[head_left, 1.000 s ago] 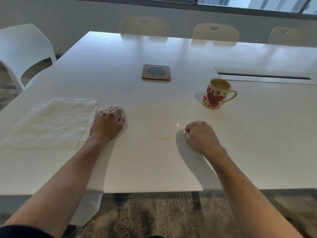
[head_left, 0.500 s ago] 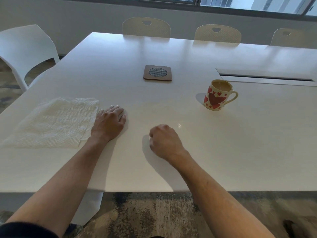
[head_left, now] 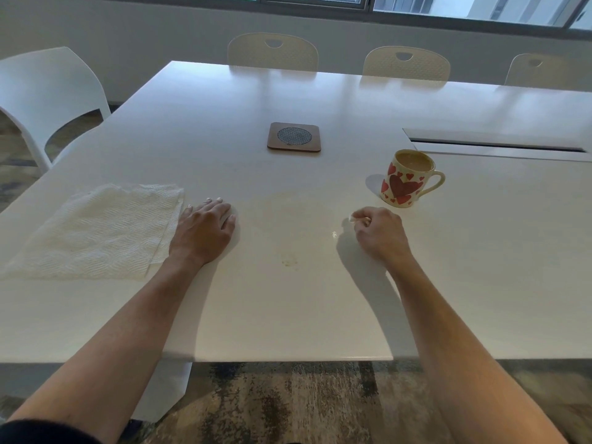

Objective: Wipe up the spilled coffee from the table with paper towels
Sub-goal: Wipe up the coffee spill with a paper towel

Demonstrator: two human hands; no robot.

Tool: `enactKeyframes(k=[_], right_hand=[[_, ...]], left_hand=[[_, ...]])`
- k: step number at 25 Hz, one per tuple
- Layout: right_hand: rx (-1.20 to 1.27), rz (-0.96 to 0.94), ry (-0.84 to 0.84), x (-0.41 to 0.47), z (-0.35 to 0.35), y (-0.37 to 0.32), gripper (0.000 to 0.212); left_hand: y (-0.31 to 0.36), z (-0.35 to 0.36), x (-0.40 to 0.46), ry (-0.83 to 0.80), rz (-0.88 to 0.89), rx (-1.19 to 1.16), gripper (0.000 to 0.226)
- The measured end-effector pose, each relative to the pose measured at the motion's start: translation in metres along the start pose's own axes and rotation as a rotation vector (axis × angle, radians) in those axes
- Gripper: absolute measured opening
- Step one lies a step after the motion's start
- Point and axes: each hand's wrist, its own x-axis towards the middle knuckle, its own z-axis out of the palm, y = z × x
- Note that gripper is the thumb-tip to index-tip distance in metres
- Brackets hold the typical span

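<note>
Towels (head_left: 96, 230) lie flat near the table's (head_left: 480, 283) left edge, a stack of sheets with a corner just beside the left hand (head_left: 205, 232). That hand is laid palm down, fingers straight and spread, on the bare surface toward the near edge; nothing is held.

A faint pale ring of coffee (head_left: 288, 213) is spread mid-table, and a small yellowish smear (head_left: 290, 260) sits nearer the near edge. Both are thin and low in contrast, so the spill's full reach is hard to judge.

The right hand (head_left: 379, 233) is curled knuckles up, pinching what may be a small white wad at the fingertips; too little shows to be sure. A mug (head_left: 404, 178) with coffee stands just beyond it.

Judgement: the wipe is best done with a fresh sheet, pressed flat, drawn inward from the ring's rim, the smear taken last. The mug should be kept clear of the sweep.
</note>
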Motion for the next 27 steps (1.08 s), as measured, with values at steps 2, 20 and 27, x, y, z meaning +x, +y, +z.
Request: enactKeyframes(k=[2,20,27], right_hand=[[-0.160,-0.048,0.002,0.007,0.008,0.003,0.030],[-0.027,-0.177,-0.056,0.032,0.049,-0.052,0.022],[-0.221,-0.141,-0.059,0.063,0.074,-0.073,0.021]], left_hand=[[0.000,0.001,0.000,-0.002,-0.001,0.002,0.038],[0.000,0.000,0.001,-0.007,-0.002,-0.010,0.035],[0.000,-0.001,0.002,0.001,0.005,-0.007,0.034]])
